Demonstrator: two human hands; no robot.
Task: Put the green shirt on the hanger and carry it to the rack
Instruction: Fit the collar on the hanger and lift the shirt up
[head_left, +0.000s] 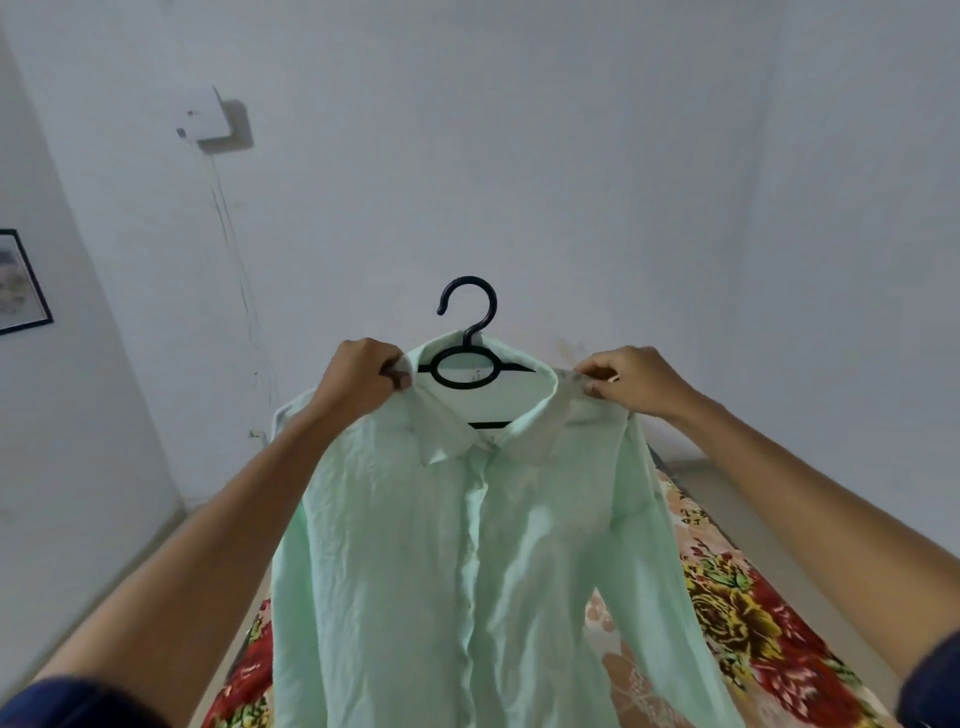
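Mint-green cotton fills the middle of the head view: the green shirt (467, 545) is held up in the air in front of a pale wall (571, 156), its buttoned front facing the camera and its body hanging down toward the lower edge. A black hanger (466, 358) is seated inside the collar, with its hook upright above the neckline and its ring and part of its bar seen through the collar opening. The shirt is gripped at the left shoulder, just beside the collar, by the left hand (363, 376), whose fingers are curled tight round the cloth. The opposite shoulder seam is pinched between thumb and fingertips by the right hand (631, 379). Both forearms are stretched forward and up, and dark blue sleeves (78, 701) are seen at the lower corners. Below and behind the shirt a flowered bedspread (753, 623) in red, yellow and cream is spread out. On the wall a white box (205, 117) is mounted at upper left, and a framed picture (21, 283) is cut by the left edge.
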